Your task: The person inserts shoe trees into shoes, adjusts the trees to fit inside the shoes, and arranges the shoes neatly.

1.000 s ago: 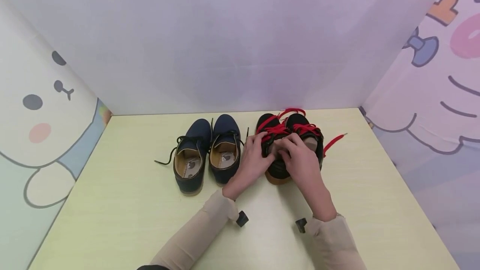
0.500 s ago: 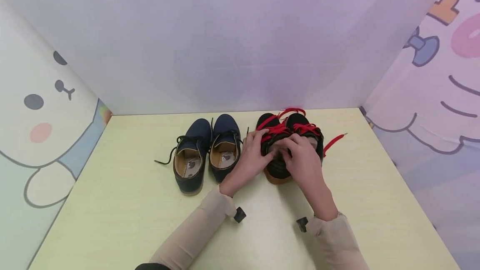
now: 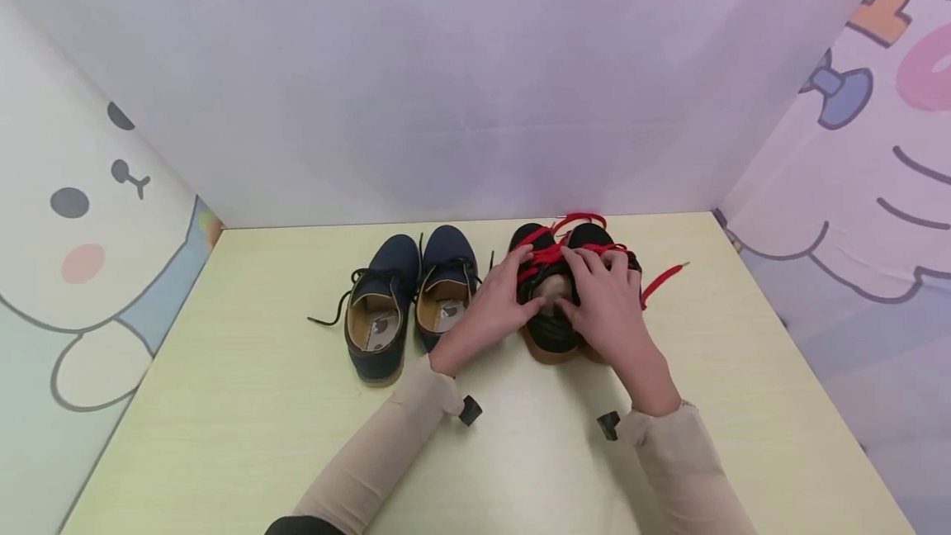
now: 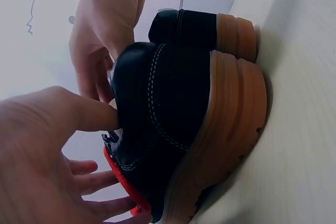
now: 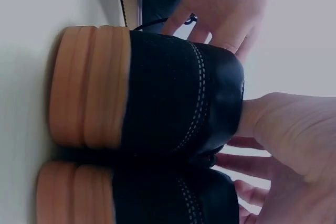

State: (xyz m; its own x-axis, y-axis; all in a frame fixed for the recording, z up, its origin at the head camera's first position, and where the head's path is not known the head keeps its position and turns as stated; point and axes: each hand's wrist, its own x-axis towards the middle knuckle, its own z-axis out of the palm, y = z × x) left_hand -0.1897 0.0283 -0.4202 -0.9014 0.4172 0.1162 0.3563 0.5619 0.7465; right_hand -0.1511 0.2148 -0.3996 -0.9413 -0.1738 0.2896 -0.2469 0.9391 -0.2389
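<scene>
A pair of black shoes with red laces (image 3: 661, 277) and tan soles stands at the back of the pale table (image 3: 223, 403), heels toward me. My left hand (image 3: 499, 301) grips the left black shoe (image 3: 553, 329) by its outer side, thumb on the collar (image 4: 100, 114). My right hand (image 3: 609, 300) lies with straight, spread fingers over the laces of the right black shoe (image 3: 592, 234). Its thumb (image 5: 262, 114) touches the left shoe's heel collar (image 5: 220, 87). Both tan heels (image 5: 89, 87) show close up in the right wrist view.
Two navy lace-up shoes (image 3: 379, 320) (image 3: 449, 271) stand just left of my left hand, black laces trailing left. Cartoon-printed walls (image 3: 82, 254) close in the table at the left, back and right. Bare tabletop lies in front of the shoes.
Both hands have slid forward over the black shoes. The right hand's fingers have uncurled and spread over the right shoe's laces. The shoes have stayed in place.
</scene>
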